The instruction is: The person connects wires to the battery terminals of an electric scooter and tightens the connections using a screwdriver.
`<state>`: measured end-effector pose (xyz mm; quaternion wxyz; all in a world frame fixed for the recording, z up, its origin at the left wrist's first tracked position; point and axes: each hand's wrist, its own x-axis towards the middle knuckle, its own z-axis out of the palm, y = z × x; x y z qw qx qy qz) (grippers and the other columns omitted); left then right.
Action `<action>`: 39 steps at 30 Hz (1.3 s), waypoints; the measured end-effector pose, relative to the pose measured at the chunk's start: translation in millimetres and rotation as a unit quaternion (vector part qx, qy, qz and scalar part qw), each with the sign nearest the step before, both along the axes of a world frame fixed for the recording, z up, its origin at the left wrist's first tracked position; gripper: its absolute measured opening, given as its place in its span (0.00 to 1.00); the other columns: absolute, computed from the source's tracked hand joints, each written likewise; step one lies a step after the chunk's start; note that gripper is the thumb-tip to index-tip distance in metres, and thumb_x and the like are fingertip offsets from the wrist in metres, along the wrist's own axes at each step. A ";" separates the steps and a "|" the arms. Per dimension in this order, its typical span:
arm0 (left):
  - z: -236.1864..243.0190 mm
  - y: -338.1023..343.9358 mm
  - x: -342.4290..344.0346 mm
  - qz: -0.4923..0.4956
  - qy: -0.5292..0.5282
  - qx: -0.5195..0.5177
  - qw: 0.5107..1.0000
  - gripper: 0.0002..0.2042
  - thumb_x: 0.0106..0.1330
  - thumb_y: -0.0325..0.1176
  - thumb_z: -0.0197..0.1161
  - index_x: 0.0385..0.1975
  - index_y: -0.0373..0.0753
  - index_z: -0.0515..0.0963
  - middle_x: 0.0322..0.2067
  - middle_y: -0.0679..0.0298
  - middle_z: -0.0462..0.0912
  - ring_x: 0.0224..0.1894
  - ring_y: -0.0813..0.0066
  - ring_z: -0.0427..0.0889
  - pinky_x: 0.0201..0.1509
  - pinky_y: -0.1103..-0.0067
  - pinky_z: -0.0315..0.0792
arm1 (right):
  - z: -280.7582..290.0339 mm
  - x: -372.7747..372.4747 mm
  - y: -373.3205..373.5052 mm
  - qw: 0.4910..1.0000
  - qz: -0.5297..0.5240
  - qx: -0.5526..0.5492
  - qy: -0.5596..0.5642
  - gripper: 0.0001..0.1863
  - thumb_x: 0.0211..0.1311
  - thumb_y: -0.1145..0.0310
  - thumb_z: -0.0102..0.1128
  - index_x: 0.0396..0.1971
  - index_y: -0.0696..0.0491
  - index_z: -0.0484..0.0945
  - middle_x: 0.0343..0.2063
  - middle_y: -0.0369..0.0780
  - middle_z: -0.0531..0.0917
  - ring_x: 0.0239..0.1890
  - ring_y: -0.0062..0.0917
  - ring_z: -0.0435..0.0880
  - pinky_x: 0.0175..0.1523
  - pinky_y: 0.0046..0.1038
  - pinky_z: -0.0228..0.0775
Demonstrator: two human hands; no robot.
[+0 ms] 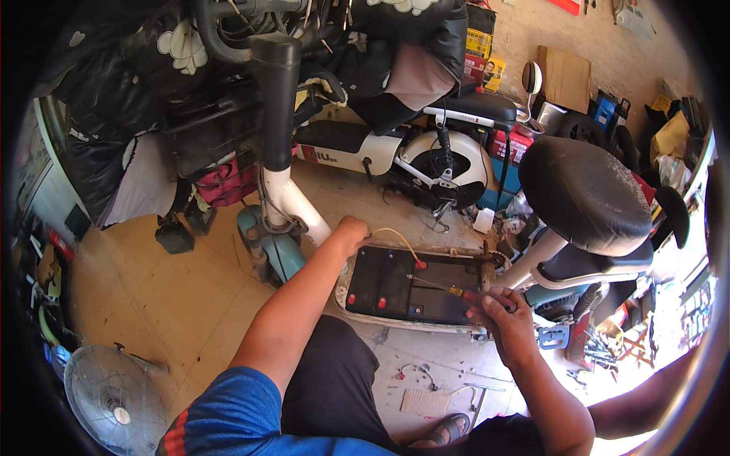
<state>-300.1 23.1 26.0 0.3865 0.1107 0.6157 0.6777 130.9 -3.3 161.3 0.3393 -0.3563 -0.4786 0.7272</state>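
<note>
My left hand (353, 235) is closed on the end of a pale yellow wire (398, 234) at the far left corner of an open floorboard compartment. That wire curves down to a red-capped terminal (420, 264) on the black batteries (376, 277) inside. In my right hand (508, 323), at the compartment's near right corner, is a screwdriver (457, 291) with a yellow and red handle. Its thin shaft points left over the batteries, with the tip near a terminal in the middle; whether it touches cannot be made out. More red terminal caps (382, 302) show along the near side.
The compartment lies between a white steering column (293, 204) and a black saddle (585, 196). A white electric scooter (380, 152) stands behind. On the floor are a fan (114, 395), a cardboard piece (426, 401) and scattered tools (601, 353). A limb enters at lower right; whose is unclear.
</note>
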 end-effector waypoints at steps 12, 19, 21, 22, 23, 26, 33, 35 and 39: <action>55.4 -39.9 25.9 -0.159 0.020 -0.088 0.983 0.14 0.68 0.11 0.62 0.52 0.24 0.79 0.47 0.48 0.83 0.45 0.51 0.89 0.46 0.66 0.93 | 0.0 -84.1 36.9 0.996 0.027 0.070 0.053 0.18 0.73 0.70 0.70 0.55 0.59 0.75 0.50 0.46 0.90 0.47 0.26 0.90 0.55 0.25 0.85; 46.7 -47.1 9.4 -0.177 0.078 0.022 0.981 0.18 0.72 0.15 0.60 0.61 0.27 0.75 0.50 0.50 0.84 0.46 0.56 0.91 0.53 0.72 0.89 | -23.6 -106.1 38.9 0.996 0.023 0.059 0.066 0.17 0.73 0.71 0.70 0.54 0.60 0.75 0.49 0.46 0.90 0.47 0.26 0.90 0.53 0.25 0.85; 46.0 -49.2 7.4 -0.206 0.077 0.032 0.975 0.19 0.72 0.15 0.60 0.62 0.28 0.75 0.51 0.51 0.84 0.47 0.57 0.91 0.53 0.74 0.88 | -26.2 -106.5 40.0 0.996 0.025 0.058 0.065 0.17 0.73 0.71 0.70 0.54 0.60 0.75 0.49 0.46 0.90 0.47 0.25 0.90 0.52 0.25 0.85; 52.4 -51.6 11.9 -0.220 0.096 0.009 0.971 0.19 0.71 0.14 0.59 0.62 0.27 0.75 0.52 0.51 0.83 0.48 0.59 0.91 0.53 0.75 0.87 | -27.4 -106.0 41.9 0.996 0.028 0.059 0.062 0.17 0.73 0.72 0.69 0.54 0.60 0.75 0.49 0.45 0.90 0.48 0.25 0.90 0.52 0.25 0.85; 57.5 -52.5 16.1 -0.233 0.115 -0.013 0.966 0.20 0.70 0.13 0.58 0.62 0.26 0.74 0.53 0.51 0.83 0.49 0.61 0.91 0.54 0.77 0.86 | -28.3 -105.4 43.0 0.996 0.026 0.058 0.062 0.17 0.73 0.72 0.69 0.54 0.60 0.75 0.49 0.45 0.90 0.48 0.25 0.90 0.52 0.25 0.85; 43.4 -52.8 10.0 -0.229 0.231 -0.005 0.946 0.20 0.69 0.12 0.57 0.61 0.25 0.75 0.52 0.51 0.84 0.48 0.65 0.90 0.53 0.78 0.84 | -27.3 -109.9 39.6 0.996 0.028 0.079 0.042 0.16 0.73 0.72 0.69 0.54 0.60 0.75 0.49 0.45 0.90 0.48 0.25 0.90 0.52 0.24 0.85; 39.9 -47.9 14.3 -0.233 0.301 -0.012 0.925 0.20 0.68 0.11 0.57 0.60 0.25 0.76 0.49 0.52 0.86 0.47 0.66 0.90 0.50 0.76 0.84 | -32.1 -115.2 38.3 0.987 0.048 0.152 0.036 0.15 0.72 0.71 0.70 0.52 0.60 0.78 0.47 0.43 0.92 0.46 0.21 0.89 0.49 0.24 0.83; 41.9 -45.8 17.2 -0.248 0.410 -0.048 0.876 0.19 0.67 0.12 0.57 0.58 0.27 0.78 0.46 0.52 0.87 0.45 0.67 0.90 0.50 0.75 0.85 | -31.8 -118.4 40.3 0.983 0.049 0.176 0.020 0.15 0.71 0.70 0.71 0.51 0.60 0.78 0.47 0.42 0.92 0.45 0.19 0.89 0.48 0.24 0.83; 26.6 -49.3 6.0 -0.236 0.510 -0.071 0.824 0.19 0.67 0.11 0.57 0.56 0.29 0.80 0.44 0.52 0.88 0.43 0.67 0.89 0.49 0.75 0.85 | 2.0 -137.3 29.1 0.915 0.080 0.375 -0.124 0.17 0.66 0.70 0.72 0.49 0.58 0.77 0.45 0.47 0.92 0.43 0.31 0.92 0.47 0.32 0.82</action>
